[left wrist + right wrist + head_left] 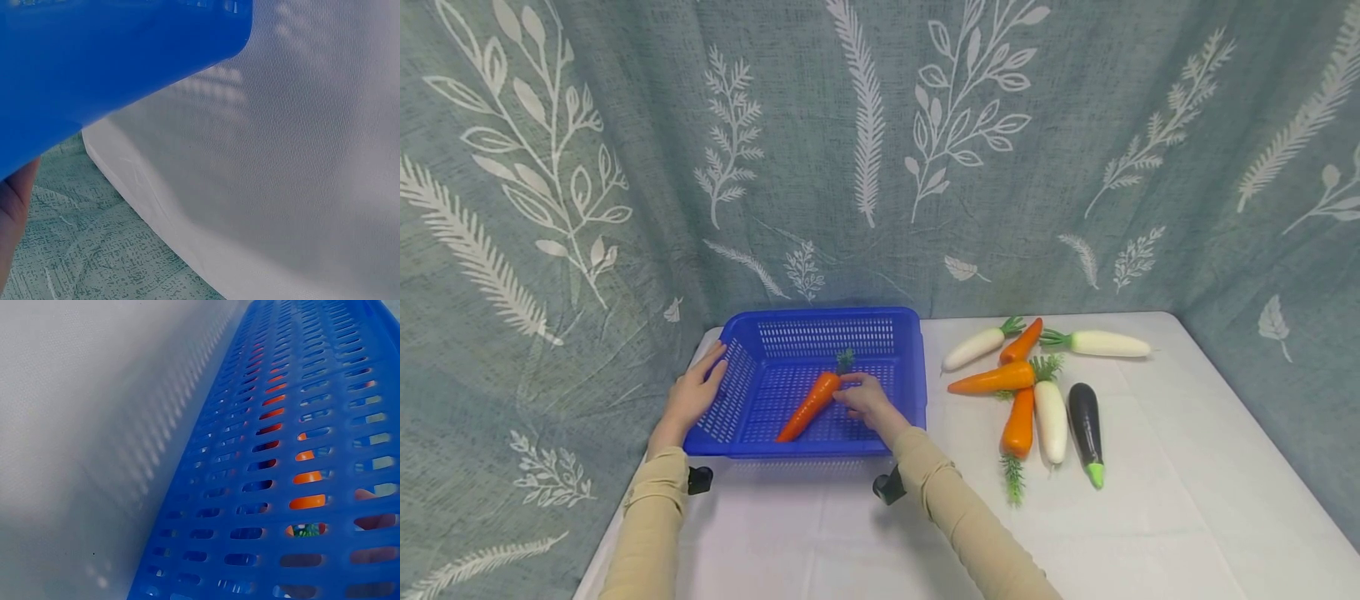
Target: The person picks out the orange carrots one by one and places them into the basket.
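Note:
A blue plastic basket (917,367) with slotted walls stands at the left of the white table. One orange carrot (811,408) lies slanted inside it, its green top pointing to the back right. My left hand (691,398) holds the basket's left side, thumb over the rim; the left wrist view catches only a bit of this hand (14,206) beside the blue wall. Over the basket, my right hand (867,400) has its fingertips at the carrot's thick end, thumb apart from it. Through the slots in the right wrist view, orange of the carrot (307,501) shows.
Right of the basket lie several more carrots (992,380), several white radishes (1109,342) and a dark eggplant (1084,421), some overlapping. A teal curtain (820,167) with white leaf prints hangs behind and beside the table (1157,467).

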Available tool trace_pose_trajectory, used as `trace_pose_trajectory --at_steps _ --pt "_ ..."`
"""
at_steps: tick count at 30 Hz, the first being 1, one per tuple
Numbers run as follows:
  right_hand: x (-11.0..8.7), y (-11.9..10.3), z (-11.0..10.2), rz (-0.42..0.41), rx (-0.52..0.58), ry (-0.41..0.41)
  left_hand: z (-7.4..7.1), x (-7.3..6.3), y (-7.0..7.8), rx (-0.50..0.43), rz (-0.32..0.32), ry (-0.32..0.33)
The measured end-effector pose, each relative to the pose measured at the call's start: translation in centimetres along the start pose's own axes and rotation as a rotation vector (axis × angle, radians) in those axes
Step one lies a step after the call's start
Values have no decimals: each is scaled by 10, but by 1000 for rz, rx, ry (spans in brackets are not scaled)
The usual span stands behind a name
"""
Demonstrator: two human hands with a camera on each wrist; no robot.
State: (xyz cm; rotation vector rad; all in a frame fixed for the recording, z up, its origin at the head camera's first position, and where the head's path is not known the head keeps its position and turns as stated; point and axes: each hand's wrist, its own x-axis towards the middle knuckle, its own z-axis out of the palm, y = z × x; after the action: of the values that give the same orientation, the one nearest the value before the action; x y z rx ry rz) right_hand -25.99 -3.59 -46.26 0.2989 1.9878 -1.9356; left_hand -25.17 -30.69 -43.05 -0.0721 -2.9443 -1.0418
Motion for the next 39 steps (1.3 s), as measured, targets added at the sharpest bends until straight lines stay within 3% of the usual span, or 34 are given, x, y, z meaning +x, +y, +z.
trace_pose_trajectory --at_steps 5,8,12,18,25,27,32,35,39 --pt "27 18 0 -30 -6 -17 -1 0 0 10 16 5" --pt "18 14 1 -27 2 -9 -1 0 1 12 13 2" --pt "-9 -4 1 -6 0 10 0 0 1 9 1 -7" --pt "-6 -3 0 -5 14 -1 0 1 -1 4 10 -1" --pt "95 70 2 -52 134 -48 0 2 -4 2 27 9" --pt "80 59 2 -57 141 -30 1 3 -4 2 29 11" --pt "-3 0 -2 -21 128 -14 1 2 -4 6 28 11" --pt "-29 -17 -9 -26 135 -55 1 2 -4 7 30 9" --pt "-34 -21 -18 -47 129 -120 1 2 -4 8 30 9"
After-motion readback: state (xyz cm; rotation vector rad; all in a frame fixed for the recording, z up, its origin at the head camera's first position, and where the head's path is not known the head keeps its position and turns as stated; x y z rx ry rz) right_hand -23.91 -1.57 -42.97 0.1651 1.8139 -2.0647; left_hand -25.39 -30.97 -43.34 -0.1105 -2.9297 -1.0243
